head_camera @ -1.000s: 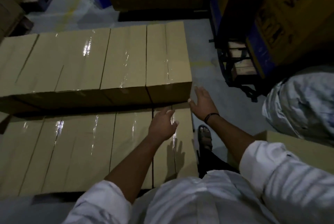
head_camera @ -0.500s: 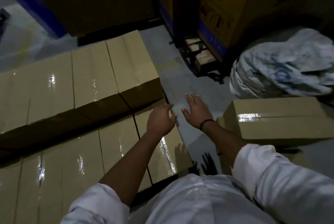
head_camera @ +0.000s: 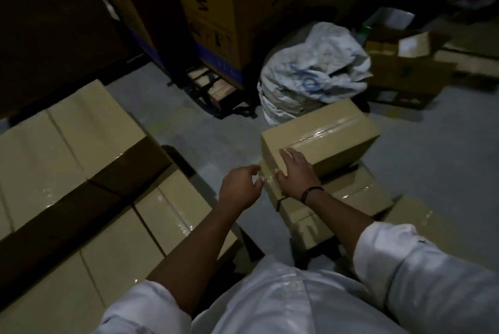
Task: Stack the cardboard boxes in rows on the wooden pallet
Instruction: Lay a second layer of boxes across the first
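Note:
Taped brown cardboard boxes lie in rows at the left: a lower near row (head_camera: 113, 247) and a higher far row (head_camera: 67, 139). The pallet under them is hidden. To the right a loose pile of the same boxes sits on the floor, with the top box (head_camera: 324, 136) askew on lower ones (head_camera: 353, 196). My right hand (head_camera: 295, 171) lies with straight fingers against the near left corner of the top box. My left hand (head_camera: 240, 188) hovers just left of that pile, fingers loosely bent, holding nothing.
A crumpled white sack (head_camera: 310, 74) stands behind the pile. Tall printed cartons (head_camera: 213, 18) on a dark pallet rise at the back. Opened boxes (head_camera: 405, 74) lie at the far right. Bare grey floor (head_camera: 216, 139) separates the rows from the pile.
The view has swung right from the stacked rows to the floor pile. Both hands left the end of the rows; my right hand now touches the top loose box.

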A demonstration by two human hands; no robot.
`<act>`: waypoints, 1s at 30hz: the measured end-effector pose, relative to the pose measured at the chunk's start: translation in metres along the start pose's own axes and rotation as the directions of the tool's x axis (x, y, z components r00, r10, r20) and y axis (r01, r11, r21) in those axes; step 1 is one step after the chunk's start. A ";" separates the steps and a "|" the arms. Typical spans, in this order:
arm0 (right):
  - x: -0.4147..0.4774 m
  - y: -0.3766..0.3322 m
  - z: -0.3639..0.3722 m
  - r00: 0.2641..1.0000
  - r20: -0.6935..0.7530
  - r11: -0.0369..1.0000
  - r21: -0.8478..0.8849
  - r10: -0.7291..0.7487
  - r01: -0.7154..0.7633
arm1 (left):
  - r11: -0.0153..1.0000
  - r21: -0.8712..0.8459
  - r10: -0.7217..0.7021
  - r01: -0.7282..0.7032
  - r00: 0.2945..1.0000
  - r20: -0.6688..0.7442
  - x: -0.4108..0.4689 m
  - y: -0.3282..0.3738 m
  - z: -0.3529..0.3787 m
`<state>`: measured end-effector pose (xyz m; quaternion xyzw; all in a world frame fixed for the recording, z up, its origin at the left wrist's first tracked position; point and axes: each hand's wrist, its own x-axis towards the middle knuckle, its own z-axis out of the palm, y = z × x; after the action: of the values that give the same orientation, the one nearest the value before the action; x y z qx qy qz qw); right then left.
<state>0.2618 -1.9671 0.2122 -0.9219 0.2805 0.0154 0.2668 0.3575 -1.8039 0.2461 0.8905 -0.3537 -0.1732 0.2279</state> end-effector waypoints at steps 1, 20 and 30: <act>-0.009 0.016 -0.007 0.999 -0.010 0.999 0.006 0.037 -0.037 | 1.000 0.006 0.014 -0.014 1.000 0.015 -0.002 0.014 0.008; -0.052 0.127 -0.036 0.836 -0.077 0.763 0.460 0.544 -0.454 | 0.960 0.158 0.197 -0.230 0.959 0.202 0.046 0.105 0.051; 0.031 0.148 -0.018 0.715 0.000 0.628 0.477 0.699 -0.615 | 0.945 0.166 0.216 -0.281 0.920 0.326 0.184 0.094 0.055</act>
<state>0.2082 -2.0956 0.1507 -0.6653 0.6174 -0.0380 0.4180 0.4063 -2.0107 0.2225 0.8198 -0.5113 -0.2391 0.0963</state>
